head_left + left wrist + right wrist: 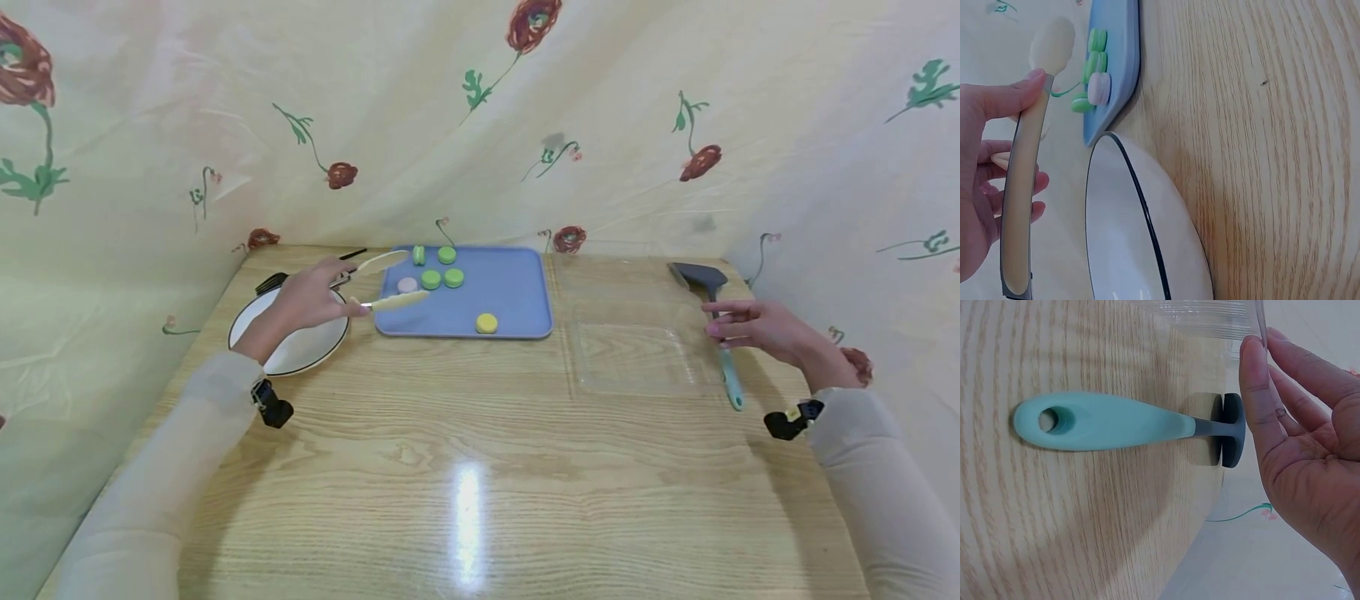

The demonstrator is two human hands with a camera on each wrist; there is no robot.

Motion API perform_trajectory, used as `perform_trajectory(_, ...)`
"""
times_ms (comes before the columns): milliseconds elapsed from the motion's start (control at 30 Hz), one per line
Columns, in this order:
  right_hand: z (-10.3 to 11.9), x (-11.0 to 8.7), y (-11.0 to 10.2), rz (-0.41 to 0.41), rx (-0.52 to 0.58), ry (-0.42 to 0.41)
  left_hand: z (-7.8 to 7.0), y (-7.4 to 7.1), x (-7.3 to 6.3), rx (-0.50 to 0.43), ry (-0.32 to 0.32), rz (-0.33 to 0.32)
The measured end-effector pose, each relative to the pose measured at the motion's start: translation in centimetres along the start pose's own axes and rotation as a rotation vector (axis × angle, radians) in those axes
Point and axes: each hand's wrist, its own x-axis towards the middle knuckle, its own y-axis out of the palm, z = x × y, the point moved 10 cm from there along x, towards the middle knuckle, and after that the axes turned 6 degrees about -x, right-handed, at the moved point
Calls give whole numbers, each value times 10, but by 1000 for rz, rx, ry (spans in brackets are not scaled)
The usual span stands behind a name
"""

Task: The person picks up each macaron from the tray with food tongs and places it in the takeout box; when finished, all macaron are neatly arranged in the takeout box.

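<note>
My left hand (306,297) holds a pair of tongs (1025,162) with cream-coloured tips, thumb on one arm and fingers round the other. Its tips are spread apart over the left side of a blue tray (517,287). On that tray lie several green macarons (431,279), a pale pink macaron (407,285) and, near the front edge, a yellow macaron (487,323). At the right, my right hand (761,329) pinches the edge of a clear plastic container (1210,319) between thumb and fingers. No macaron is between the tongs' tips.
Below my left forearm stands a white bowl (309,346) with a dark rim. Behind it lies a black slotted utensil (272,283), partly hidden. A turner with a mint-green handle (1110,422) and dark head lies under my right hand. Flowered cloth (420,125) hangs behind the wooden table (390,450).
</note>
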Motion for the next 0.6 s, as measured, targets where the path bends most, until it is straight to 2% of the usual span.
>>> perform_trajectory(200,2,-2,1,-4,-1,-16,4,2,5,13,11,-20)
perform_trajectory(400,1,-1,1,-4,-5,-8,6,3,8,19,-1,-37)
perform_trajectory(600,2,0,0,-6,-15,-34,7,2,10,7,-10,-64)
